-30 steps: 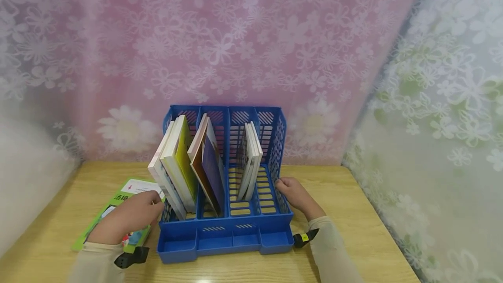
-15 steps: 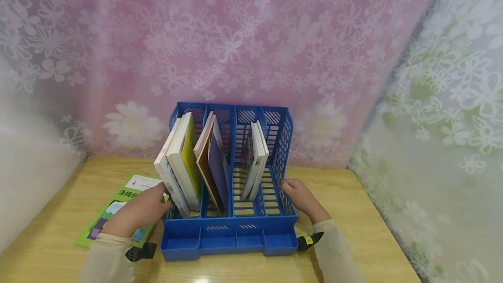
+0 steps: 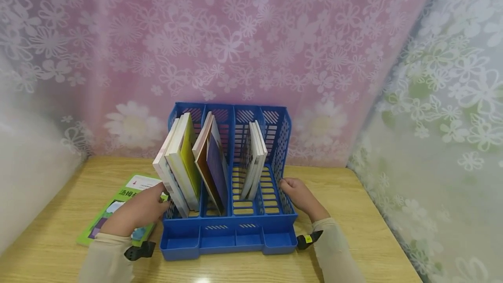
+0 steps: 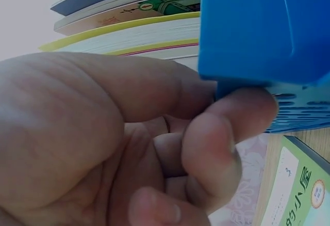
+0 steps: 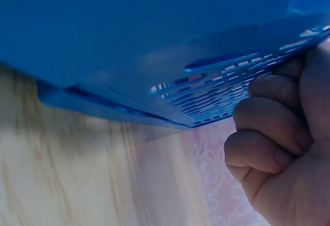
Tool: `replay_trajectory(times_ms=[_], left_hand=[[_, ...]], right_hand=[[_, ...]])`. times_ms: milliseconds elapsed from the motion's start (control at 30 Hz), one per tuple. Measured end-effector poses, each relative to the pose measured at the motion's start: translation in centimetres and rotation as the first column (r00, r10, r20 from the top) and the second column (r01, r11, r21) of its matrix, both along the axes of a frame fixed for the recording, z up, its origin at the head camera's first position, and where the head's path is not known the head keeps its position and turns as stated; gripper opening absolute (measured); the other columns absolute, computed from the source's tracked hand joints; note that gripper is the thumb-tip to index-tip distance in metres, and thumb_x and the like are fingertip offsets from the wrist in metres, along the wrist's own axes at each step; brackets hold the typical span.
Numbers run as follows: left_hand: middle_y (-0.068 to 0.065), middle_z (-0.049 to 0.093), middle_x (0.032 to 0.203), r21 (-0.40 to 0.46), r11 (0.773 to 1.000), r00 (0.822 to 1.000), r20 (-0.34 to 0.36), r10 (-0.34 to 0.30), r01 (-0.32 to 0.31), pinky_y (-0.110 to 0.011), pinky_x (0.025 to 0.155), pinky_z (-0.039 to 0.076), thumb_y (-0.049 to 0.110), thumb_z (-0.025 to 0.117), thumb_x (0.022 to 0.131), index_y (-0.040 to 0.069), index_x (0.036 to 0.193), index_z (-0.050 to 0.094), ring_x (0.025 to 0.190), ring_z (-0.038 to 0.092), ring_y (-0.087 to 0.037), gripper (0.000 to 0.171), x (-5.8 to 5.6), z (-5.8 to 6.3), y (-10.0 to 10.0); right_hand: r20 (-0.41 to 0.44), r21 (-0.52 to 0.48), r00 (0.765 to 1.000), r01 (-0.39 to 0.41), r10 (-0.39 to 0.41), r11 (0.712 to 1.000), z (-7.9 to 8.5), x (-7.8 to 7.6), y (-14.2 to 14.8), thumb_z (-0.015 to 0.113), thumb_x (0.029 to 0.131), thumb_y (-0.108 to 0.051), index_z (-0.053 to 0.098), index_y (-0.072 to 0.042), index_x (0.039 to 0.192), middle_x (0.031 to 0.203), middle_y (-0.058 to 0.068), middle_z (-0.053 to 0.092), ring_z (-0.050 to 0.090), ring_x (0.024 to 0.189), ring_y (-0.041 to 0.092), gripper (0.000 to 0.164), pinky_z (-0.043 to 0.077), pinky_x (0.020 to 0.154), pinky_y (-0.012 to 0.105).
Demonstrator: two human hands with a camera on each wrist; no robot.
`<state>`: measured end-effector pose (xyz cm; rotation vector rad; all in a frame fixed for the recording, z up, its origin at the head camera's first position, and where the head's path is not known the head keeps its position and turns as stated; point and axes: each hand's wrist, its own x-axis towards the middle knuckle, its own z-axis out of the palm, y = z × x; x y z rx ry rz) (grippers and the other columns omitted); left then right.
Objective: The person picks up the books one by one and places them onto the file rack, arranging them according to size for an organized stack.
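A blue plastic desk file rack (image 3: 229, 222) stands upright on the table, with books in its slots. My left hand (image 3: 137, 211) pinches the front edge of its left side panel between thumb and fingers, as the left wrist view shows. On the opposite side, my right hand (image 3: 300, 198) grips the right side panel with curled fingers; in the right wrist view the fingertips (image 5: 252, 148) bend in beside the slotted panel. Thick white-edged books with a yellow cover (image 3: 190, 160) lean in the leftmost slot. Beside them lean a purple book (image 3: 216, 169) and a brown one.
Thin white-edged books (image 3: 257, 160) stand in the third slot; the rightmost slot holds none. A green book (image 3: 111, 208) lies flat left of the rack, partly under my left forearm. Flowered pink curtain (image 3: 235, 56) hangs behind the wooden table (image 3: 353, 213).
My left hand has moved slightly forward and in to the rack's left panel, its fingers now at the edge. The right hand stays at its panel. The head view has shifted a little.
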<state>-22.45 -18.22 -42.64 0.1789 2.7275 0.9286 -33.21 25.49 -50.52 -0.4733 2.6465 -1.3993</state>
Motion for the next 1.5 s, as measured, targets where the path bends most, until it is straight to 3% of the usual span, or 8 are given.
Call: replay_trajectory(times_ms=[333,600,733,867,1133,1200,1333,1500], left_hand=[[-0.006,0.056,0.071,0.047,0.999,0.999,0.036,0.015,-0.017,-0.036,0.056,0.042,0.01,0.053,0.102,-0.005,0.148,0.039,0.057,0.052,-0.02,0.05,0.6,0.0,-0.5],[-0.009,0.066,0.08,0.129,0.992,0.998,0.059,-0.025,0.018,-0.039,0.059,0.05,0.015,0.054,0.105,-0.007,0.137,0.05,0.068,0.062,-0.022,0.039,0.3,0.0,-2.5],[-0.019,0.071,0.098,-0.009,1.0,1.0,-0.003,0.028,-0.028,-0.048,0.072,0.055,0.016,0.055,0.103,-0.013,0.135,0.052,0.083,0.069,-0.028,0.043,0.0,-0.1,-4.0],[-0.032,0.066,0.117,-0.181,0.974,0.99,-0.018,0.137,-0.138,-0.057,0.082,0.053,0.028,0.064,0.097,-0.016,0.138,0.049,0.094,0.067,-0.035,0.062,-0.4,-0.8,-4.7],[-0.032,0.055,0.096,-0.244,0.946,0.972,0.04,0.231,-0.215,-0.055,0.076,0.051,0.046,0.083,0.08,-0.018,0.121,0.051,0.084,0.058,-0.043,0.082,-0.9,-4.0,-4.8],[-0.039,0.051,0.103,-0.251,0.94,0.966,0.058,0.254,-0.232,-0.062,0.079,0.051,0.05,0.086,0.076,-0.018,0.128,0.047,0.093,0.055,-0.054,0.094,-1.1,-4.6,-4.6],[-0.057,0.029,0.128,-0.287,0.918,0.95,0.069,0.306,-0.275,-0.086,0.086,0.037,0.061,0.089,0.067,-0.014,0.147,0.032,0.12,0.031,-0.076,0.124,-1.4,-5.6,-4.1],[-0.06,0.011,0.139,-0.31,0.901,0.937,0.076,0.341,-0.303,-0.093,0.085,0.025,0.061,0.091,0.065,-0.01,0.154,0.024,0.129,0.013,-0.081,0.132,-1.6,-6.1,-3.6]], right_hand=[[-0.002,-0.005,1.0,-0.013,0.013,1.0,0.0,0.0,-0.8,0.044,0.109,-0.023,0.042,-0.012,0.067,0.06,-0.003,0.035,0.03,0.053,0.014,0.044,0.03,0.053,0.028],[0.001,-0.003,1.0,0.004,-0.004,1.0,0.2,0.2,-0.4,0.045,0.109,-0.024,0.041,-0.012,0.067,0.059,-0.003,0.035,0.029,0.052,0.014,0.044,0.03,0.052,0.029],[0.002,0.004,1.0,0.0,0.0,1.0,0.2,0.1,-0.4,0.044,0.109,-0.022,0.042,-0.011,0.067,0.061,-0.003,0.035,0.03,0.053,0.015,0.044,0.03,0.053,0.029],[0.013,0.005,1.0,0.0,-0.001,1.0,0.2,0.1,-0.4,0.043,0.11,-0.021,0.043,-0.011,0.067,0.061,-0.002,0.036,0.032,0.054,0.015,0.044,0.031,0.054,0.029],[0.033,-0.002,0.999,0.005,-0.005,1.0,0.1,0.2,-0.5,0.044,0.11,-0.025,0.043,-0.011,0.067,0.06,-0.002,0.036,0.032,0.054,0.015,0.045,0.03,0.052,0.028],[0.035,-0.001,0.999,0.007,-0.007,1.0,0.2,0.2,-0.5,0.044,0.11,-0.025,0.043,-0.011,0.067,0.06,-0.002,0.036,0.031,0.053,0.016,0.045,0.03,0.053,0.029],[0.039,0.005,0.999,0.011,-0.011,1.0,0.3,0.1,-0.5,0.044,0.11,-0.024,0.044,-0.011,0.068,0.061,-0.002,0.036,0.033,0.055,0.016,0.044,0.031,0.054,0.029],[0.029,0.008,1.0,0.004,-0.004,1.0,0.3,0.0,-0.5,0.045,0.109,-0.023,0.043,-0.011,0.067,0.06,-0.003,0.036,0.032,0.054,0.014,0.043,0.031,0.053,0.029]])
